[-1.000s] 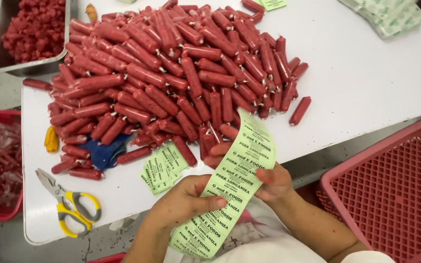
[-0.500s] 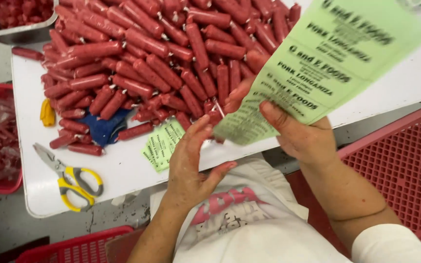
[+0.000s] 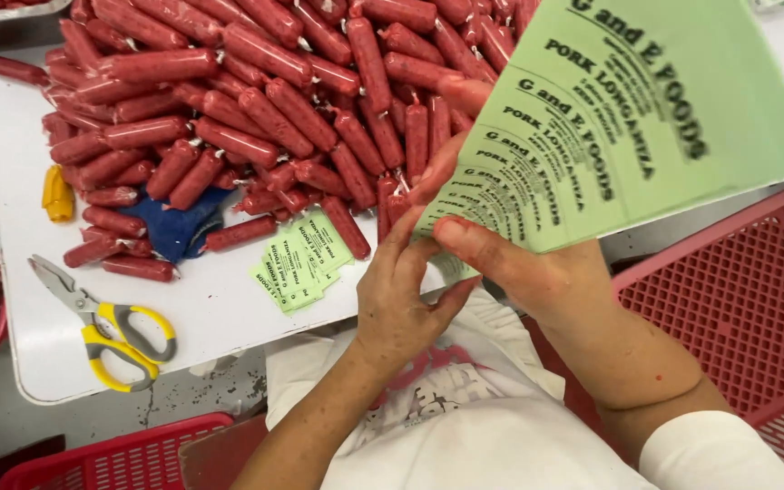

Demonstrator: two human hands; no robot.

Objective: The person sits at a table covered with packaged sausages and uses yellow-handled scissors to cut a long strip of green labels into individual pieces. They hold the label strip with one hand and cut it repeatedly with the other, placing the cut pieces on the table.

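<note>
We see a fanned stack of pale green printed paper labels [image 3: 628, 118] raised close to the camera, up and to the right of both hands. The right hand [image 3: 537, 272] closes on the stack's lower left corner, thumb pressed on the front face and fingers wrapped behind. The left hand [image 3: 401, 299] sits just left of it, fingers half curled, fingertips touching the same lower corner; we cannot tell whether it pinches a single label or only steadies the edge.

We judge the labels thin, light and limp: they will bend and slide over one another, and a single sheet is best taken at a free corner or edge between thumb and fingertip, with the rest clamped near the gripped corner.

Just left of the left hand, a small loose pile of the same green labels [image 3: 299, 263] lies flat on the white table [image 3: 220, 318], near its front edge. Beyond the hands, a large heap of short red sausages [image 3: 256, 100] in tight casings covers most of the tabletop, reaching up to the fingertips. Farther left lie a blue cloth [image 3: 179, 227], partly under sausages, a small yellow object [image 3: 58, 192], and yellow-handled scissors [image 3: 106, 327] near the table's front corner.

Open room is scarce: bare table shows only as a strip between heap and front edge. A red mesh basket [image 3: 728, 290] stands right of the right forearm, another [image 3: 111, 458] below the table's near edge.
</note>
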